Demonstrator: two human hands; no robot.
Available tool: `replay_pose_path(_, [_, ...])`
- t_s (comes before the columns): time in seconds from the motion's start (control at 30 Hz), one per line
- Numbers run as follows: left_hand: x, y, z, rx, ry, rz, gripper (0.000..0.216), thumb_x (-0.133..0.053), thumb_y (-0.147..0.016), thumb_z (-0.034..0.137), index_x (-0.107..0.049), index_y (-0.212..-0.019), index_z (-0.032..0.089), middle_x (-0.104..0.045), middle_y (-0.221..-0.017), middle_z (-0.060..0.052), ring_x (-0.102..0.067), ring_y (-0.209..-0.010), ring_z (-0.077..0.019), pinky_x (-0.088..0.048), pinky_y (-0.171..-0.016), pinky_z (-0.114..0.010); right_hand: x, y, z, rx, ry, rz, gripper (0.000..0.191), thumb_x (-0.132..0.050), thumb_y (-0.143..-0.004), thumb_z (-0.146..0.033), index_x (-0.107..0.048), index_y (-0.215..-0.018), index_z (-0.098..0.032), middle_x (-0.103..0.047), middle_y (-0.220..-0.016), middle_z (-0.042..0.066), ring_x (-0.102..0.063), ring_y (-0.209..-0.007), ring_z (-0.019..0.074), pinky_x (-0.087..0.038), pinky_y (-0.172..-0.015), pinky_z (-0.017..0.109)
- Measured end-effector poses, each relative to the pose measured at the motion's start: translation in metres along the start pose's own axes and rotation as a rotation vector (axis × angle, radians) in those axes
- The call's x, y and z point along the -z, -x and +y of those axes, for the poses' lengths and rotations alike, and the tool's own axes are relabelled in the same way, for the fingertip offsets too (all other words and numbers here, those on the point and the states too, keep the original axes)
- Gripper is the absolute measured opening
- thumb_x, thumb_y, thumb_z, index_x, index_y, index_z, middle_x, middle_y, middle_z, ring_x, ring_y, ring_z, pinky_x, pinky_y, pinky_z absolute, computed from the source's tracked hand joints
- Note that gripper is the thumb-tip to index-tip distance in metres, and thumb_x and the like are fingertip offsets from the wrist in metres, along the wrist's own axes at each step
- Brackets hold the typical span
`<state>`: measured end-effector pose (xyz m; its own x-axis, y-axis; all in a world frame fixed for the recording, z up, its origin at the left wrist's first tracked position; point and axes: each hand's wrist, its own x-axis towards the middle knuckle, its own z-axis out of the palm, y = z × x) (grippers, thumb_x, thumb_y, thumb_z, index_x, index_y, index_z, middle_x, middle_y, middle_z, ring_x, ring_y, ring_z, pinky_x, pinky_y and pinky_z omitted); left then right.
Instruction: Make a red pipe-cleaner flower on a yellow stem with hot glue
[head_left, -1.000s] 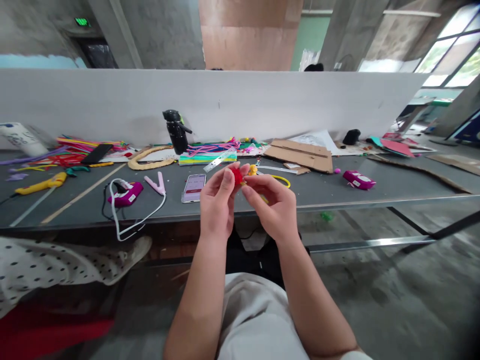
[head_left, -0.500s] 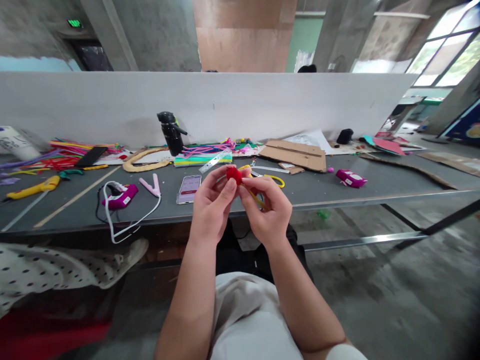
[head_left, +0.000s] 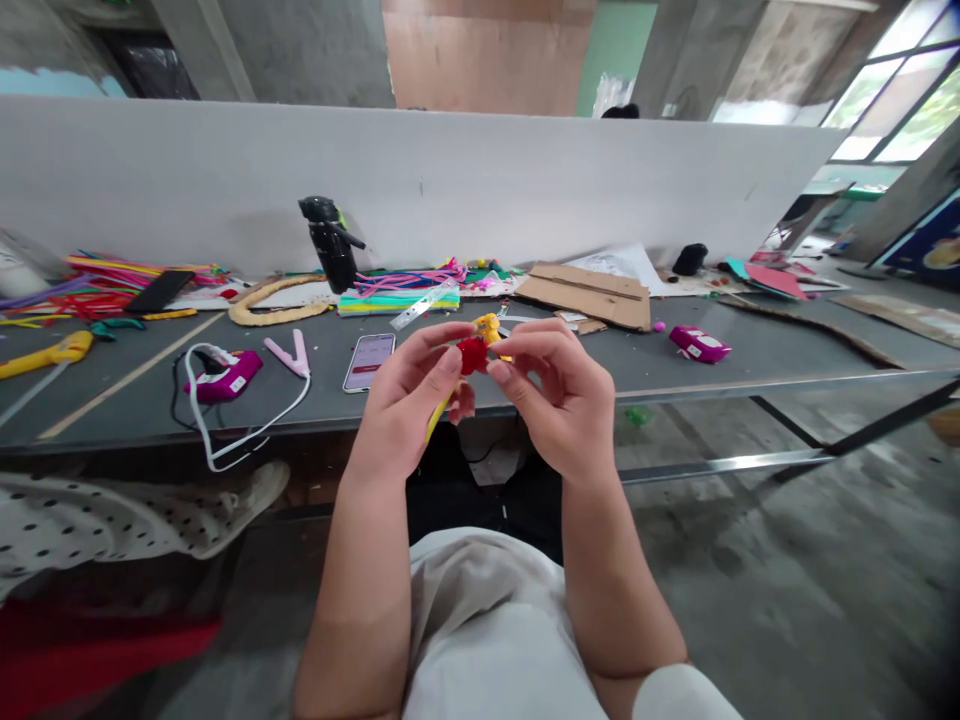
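Note:
A small red fuzzy piece point(head_left: 472, 356), looking like bent pipe cleaner, is held up above the table's front edge. My left hand point(head_left: 409, 400) pinches it between thumb and fingers. A yellow stem point(head_left: 437, 418) slants down beneath my left thumb, seemingly joined to the red piece. My right hand point(head_left: 566, 400) is closed at its fingertips on the right edge of the red piece; what exactly they grip is too small to see. Just behind the fingers shows a lumpy yellow object point(head_left: 489, 328), its kind unclear and partly hidden.
On the grey table point(head_left: 420, 345) lie a phone point(head_left: 369, 362), pink tongs-like tool point(head_left: 291, 352), purple power strips point(head_left: 229, 376), cardboard point(head_left: 589, 295), a ruler point(head_left: 424, 305) and pipe cleaners point(head_left: 412, 280). A black bottle point(head_left: 330, 245) stands behind. Another person's leg point(head_left: 112, 520) is at left.
The red piece has been turned, so its yellow stem now points down-left under my left hand instead of toward my right. My right hand has shifted slightly right. The view has tilted down.

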<state>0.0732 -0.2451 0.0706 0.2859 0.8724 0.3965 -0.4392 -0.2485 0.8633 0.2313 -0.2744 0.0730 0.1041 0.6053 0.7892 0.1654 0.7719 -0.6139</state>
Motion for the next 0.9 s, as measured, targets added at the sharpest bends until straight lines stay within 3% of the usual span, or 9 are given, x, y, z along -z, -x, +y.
replay_pose_path(0.13, [-0.0019, 0.0000, -0.0016, -0.053, -0.047, 0.026, 0.018, -0.074, -0.089, 0.040, -0.076, -0.103, 0.028, -0.071, -0.081, -0.001, -0.060, -0.053, -0.0105, -0.042, -0.045, -0.022, 0.0038, -0.0005, -0.0032, 0.014, 0.054, -0.030, 0.009, -0.072, -0.091, -0.020, -0.073, -0.098, -0.024, -0.063, -0.100, 0.005, -0.062, -0.091, 0.0187, -0.054, -0.073, 0.032])
replay_pose_path(0.37, [-0.0054, 0.0015, 0.0004, -0.096, -0.182, 0.072, 0.028, -0.075, -0.087, 0.044, -0.078, -0.105, 0.024, -0.072, -0.079, -0.004, -0.061, -0.055, -0.0126, -0.047, -0.049, -0.024, 0.0055, -0.0004, -0.0018, -0.001, 0.149, -0.041, 0.002, -0.070, -0.092, -0.023, -0.071, -0.094, -0.023, -0.065, -0.100, 0.005, -0.062, -0.086, 0.0180, -0.055, -0.072, 0.033])
replay_pose_path(0.7, [0.0017, 0.0032, -0.0021, -0.041, -0.267, -0.004, 0.038, -0.084, -0.080, 0.031, -0.077, -0.116, 0.022, -0.078, -0.093, -0.006, -0.070, -0.068, -0.0159, -0.058, -0.059, -0.024, 0.0053, -0.0004, 0.0022, 0.004, 0.157, -0.072, 0.006, -0.064, -0.096, -0.018, -0.067, -0.093, -0.022, -0.064, -0.096, 0.004, -0.062, -0.088, 0.0176, -0.054, -0.074, 0.032])
replay_pose_path(0.9, [0.0011, 0.0037, -0.0016, -0.042, -0.268, -0.021, 0.035, -0.082, -0.082, 0.031, -0.077, -0.116, 0.023, -0.078, -0.096, -0.007, -0.072, -0.072, -0.0177, -0.059, -0.063, -0.027, 0.0050, 0.0001, 0.0035, -0.022, 0.129, -0.020, 0.003, -0.071, -0.091, -0.021, -0.068, -0.091, -0.023, -0.063, -0.095, 0.004, -0.061, -0.084, 0.0175, -0.054, -0.070, 0.032])
